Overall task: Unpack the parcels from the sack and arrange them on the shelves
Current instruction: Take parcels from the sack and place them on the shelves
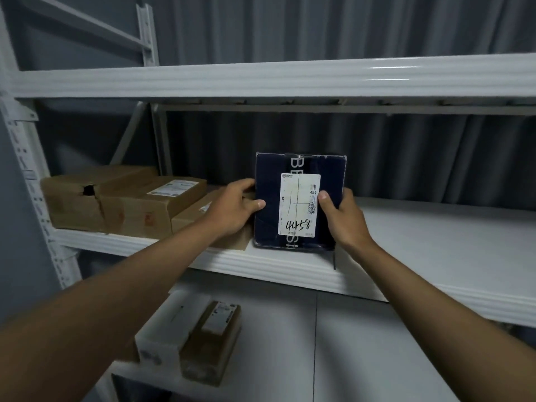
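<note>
A dark navy parcel [300, 166] with a white shipping label marked "4458" stands upright at the front edge of the middle shelf [420, 248]. My left hand [235, 208] grips its left edge, thumb on the front face. My right hand [343, 219] grips its right edge, thumb over the label. Left of it on the same shelf lie three brown cardboard parcels [145, 204], side by side. The sack is out of view.
The lower shelf [362, 343] carries a white box [171, 326] and a brown box [213, 340] at its left. The upper shelf beam [290, 76] runs overhead. A white upright [32, 181] stands at the left. A grey curtain hangs behind.
</note>
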